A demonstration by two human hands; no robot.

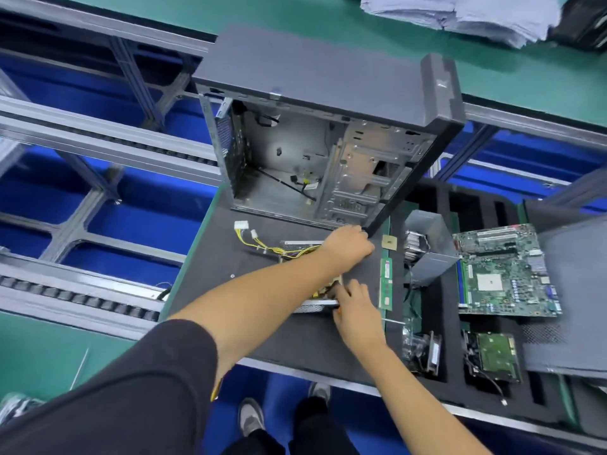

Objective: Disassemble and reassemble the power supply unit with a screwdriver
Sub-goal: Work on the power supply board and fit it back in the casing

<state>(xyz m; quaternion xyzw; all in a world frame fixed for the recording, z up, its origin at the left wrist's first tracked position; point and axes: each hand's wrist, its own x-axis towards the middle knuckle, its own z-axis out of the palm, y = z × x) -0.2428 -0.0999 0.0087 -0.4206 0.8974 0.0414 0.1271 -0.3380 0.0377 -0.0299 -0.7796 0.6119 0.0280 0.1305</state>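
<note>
Closely, both hands (348, 274) gripping power supply unit (308, 305) edges beside memory stick (386, 284).

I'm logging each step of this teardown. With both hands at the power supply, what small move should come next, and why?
Probably lift the cover off. The power supply lies on the mat with its inner parts showing near the right hand, whose fingers sit at its near edge; the left hand rests at its far end. No screwdriver is clearly visible.

Yellow wires (262, 247), a green motherboard (505, 274), a dark grey case (315, 70), blue floor (138, 221).
</note>
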